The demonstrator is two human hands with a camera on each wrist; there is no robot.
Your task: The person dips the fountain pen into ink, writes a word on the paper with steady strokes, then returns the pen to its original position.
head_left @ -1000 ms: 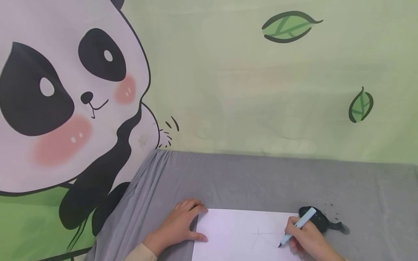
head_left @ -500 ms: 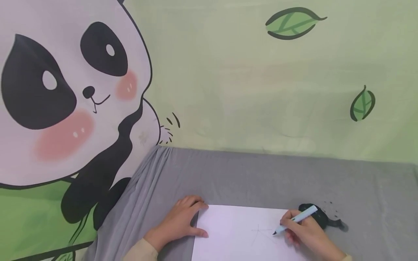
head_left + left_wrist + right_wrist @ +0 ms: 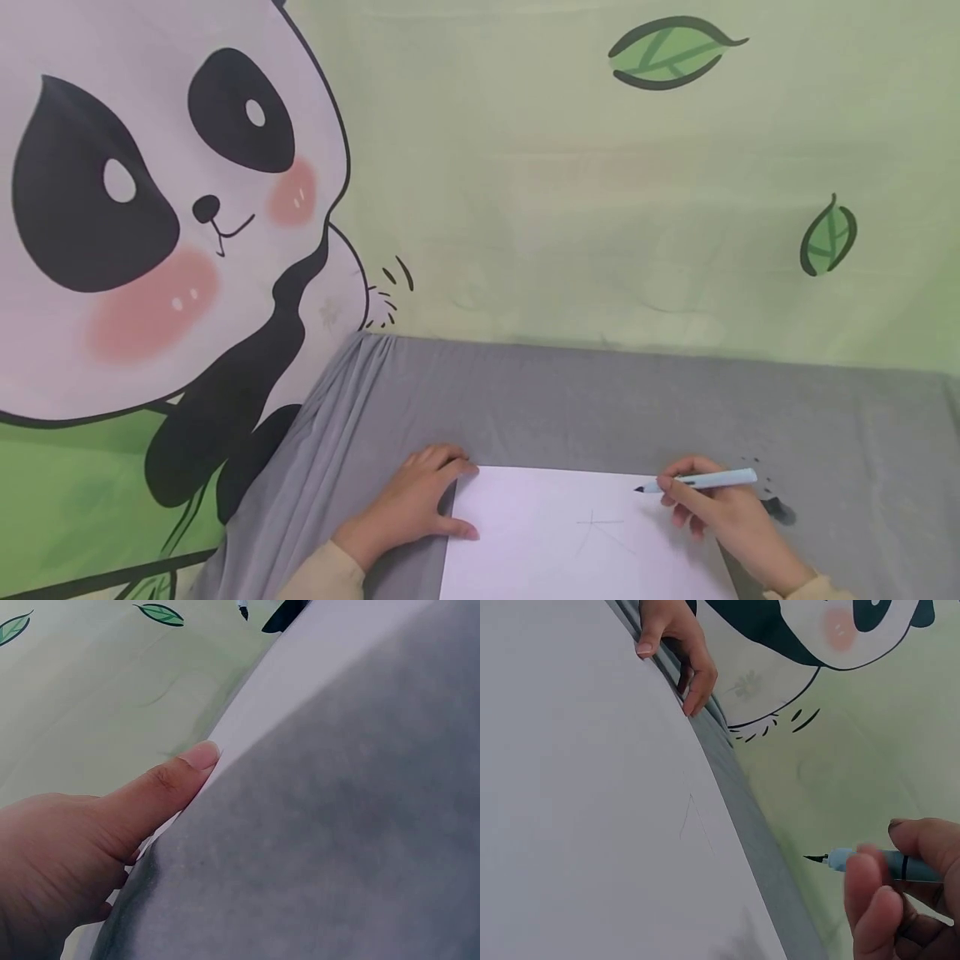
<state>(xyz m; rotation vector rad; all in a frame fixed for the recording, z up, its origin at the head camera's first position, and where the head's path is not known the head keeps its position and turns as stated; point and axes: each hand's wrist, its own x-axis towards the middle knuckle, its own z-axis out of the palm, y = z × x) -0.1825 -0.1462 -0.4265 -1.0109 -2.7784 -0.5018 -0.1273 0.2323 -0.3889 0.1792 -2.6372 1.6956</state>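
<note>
A sheet of white paper [image 3: 517, 542] lies on the grey cloth [image 3: 570, 408]. Thin lines [image 3: 592, 523] on it form a cross with two slanting strokes below. My left hand [image 3: 412, 504] rests at the sheet's left edge, thumb and fingers spread; its thumb [image 3: 201, 756] touches the border in the left wrist view. Above the upper right of the sheet, my right hand [image 3: 716, 508] pinches a light blue brush pen [image 3: 731, 477]. The pen is nearly level, its black tip pointing left, and the right wrist view shows that tip [image 3: 815, 858] uncapped.
A dark patch with small specks [image 3: 782, 510] shows on the cloth behind my right hand, which hides most of it. Beyond the cloth stands a pale green backdrop [image 3: 525, 208] with a large panda [image 3: 247, 242] and leaves [image 3: 671, 54] printed on it.
My right hand has raised the pen from the lower right strokes toward the sheet's upper right, tilting it flatter. It now covers the black object seen earlier. My left hand stays put.
</note>
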